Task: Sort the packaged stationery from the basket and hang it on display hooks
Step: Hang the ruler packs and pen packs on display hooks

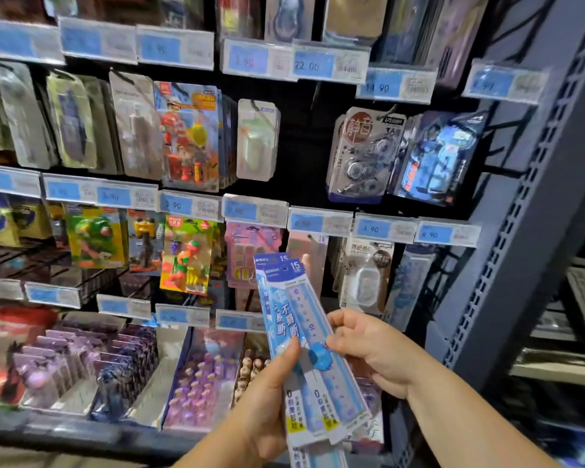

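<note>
Our left hand (267,400) clamps the ruler packs (293,315), right hand (372,352) pinches the front one; peeling it off could spill the rest.

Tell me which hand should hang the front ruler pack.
Right, probably: the right hand pinches the front ruler pack at its edge, while the left hand grips the whole stack.

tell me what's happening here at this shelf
A person stands at a shop display wall of hanging stationery, holding a small fan of blue ruler packs. The left hand grips the packs low down, thumb across the front. The right hand pinches the front pack's right edge. None of them has been hung up yet.
</note>
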`<state>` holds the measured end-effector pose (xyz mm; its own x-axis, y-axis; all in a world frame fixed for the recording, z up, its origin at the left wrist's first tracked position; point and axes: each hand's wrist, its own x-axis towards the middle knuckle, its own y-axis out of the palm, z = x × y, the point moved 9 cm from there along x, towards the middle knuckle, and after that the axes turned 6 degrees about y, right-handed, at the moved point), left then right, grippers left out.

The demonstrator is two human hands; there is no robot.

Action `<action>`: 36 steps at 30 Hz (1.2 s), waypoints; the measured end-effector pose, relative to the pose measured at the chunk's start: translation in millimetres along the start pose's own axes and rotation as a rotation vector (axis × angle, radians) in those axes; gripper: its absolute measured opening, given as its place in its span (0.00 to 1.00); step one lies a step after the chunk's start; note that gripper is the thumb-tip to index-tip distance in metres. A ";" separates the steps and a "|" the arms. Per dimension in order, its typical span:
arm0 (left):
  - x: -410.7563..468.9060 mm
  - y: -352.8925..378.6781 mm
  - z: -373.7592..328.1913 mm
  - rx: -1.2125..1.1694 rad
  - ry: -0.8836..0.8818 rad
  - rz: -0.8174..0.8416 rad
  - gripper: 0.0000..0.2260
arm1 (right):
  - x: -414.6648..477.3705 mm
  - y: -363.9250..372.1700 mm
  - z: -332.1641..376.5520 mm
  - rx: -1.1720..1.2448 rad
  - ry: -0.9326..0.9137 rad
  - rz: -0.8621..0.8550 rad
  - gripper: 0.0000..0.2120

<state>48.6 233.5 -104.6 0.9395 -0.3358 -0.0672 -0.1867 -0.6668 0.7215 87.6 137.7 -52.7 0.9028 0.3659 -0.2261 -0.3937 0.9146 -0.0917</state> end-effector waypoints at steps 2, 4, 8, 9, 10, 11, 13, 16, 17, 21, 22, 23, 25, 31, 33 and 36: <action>1.4 4.9 -0.8 0.051 0.018 0.022 0.33 | -5.6 -2.5 -0.8 -0.043 0.028 0.041 0.14; 4.4 9.3 4.8 0.128 0.000 0.036 0.31 | -11.0 -7.1 -3.1 -0.106 0.075 0.059 0.15; 14.5 22.8 18.2 0.221 -0.032 0.017 0.25 | -20.4 -33.3 -8.2 -0.129 0.114 -0.009 0.20; 16.9 27.0 20.2 0.224 -0.040 0.011 0.25 | -22.5 -40.4 -8.8 -0.113 0.115 -0.035 0.19; 19.2 32.4 22.8 0.225 -0.048 0.005 0.24 | -25.2 -49.9 -10.2 -0.091 0.112 -0.066 0.18; 20.8 38.0 25.0 0.225 -0.056 0.006 0.23 | -28.2 -58.3 -10.3 -0.065 0.106 -0.102 0.16; 23.5 52.8 30.5 0.211 -0.073 0.035 0.19 | -34.6 -78.7 -10.4 -0.011 0.090 -0.180 0.12; 25.6 66.3 38.9 0.185 -0.105 0.024 0.15 | -42.3 -109.8 -13.9 0.064 0.084 -0.305 0.10; 27.6 67.0 42.5 0.189 -0.115 0.003 0.14 | -45.5 -119.5 -16.1 0.083 0.094 -0.356 0.09; 31.0 63.6 52.2 0.198 -0.149 -0.081 0.17 | -53.2 -144.8 -25.0 0.124 0.099 -0.514 0.09; 31.2 63.0 54.1 0.193 -0.149 -0.093 0.16 | -53.5 -148.6 -25.8 0.130 0.087 -0.537 0.09; 31.3 62.0 55.4 0.187 -0.149 -0.108 0.16 | -54.4 -149.8 -25.0 0.134 0.076 -0.560 0.09; 30.9 60.0 56.6 0.188 -0.143 -0.138 0.13 | -55.7 -154.6 -22.9 0.126 0.052 -0.617 0.09; 28.4 55.1 58.9 0.188 -0.148 -0.170 0.11 | -56.8 -166.6 -21.5 0.032 0.004 -0.740 0.08; 28.0 53.0 58.2 0.190 -0.144 -0.175 0.14 | -55.6 -167.8 -26.6 -0.010 0.036 -0.757 0.07; 29.5 51.5 56.4 0.200 -0.132 -0.170 0.15 | -52.1 -174.1 -30.7 -0.047 0.047 -0.805 0.07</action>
<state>50.4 151.7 -108.3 0.9192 -0.2832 -0.2737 -0.0955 -0.8345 0.5426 103.8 -45.8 -54.7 0.9049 -0.4102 -0.1137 0.3660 0.8861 -0.2843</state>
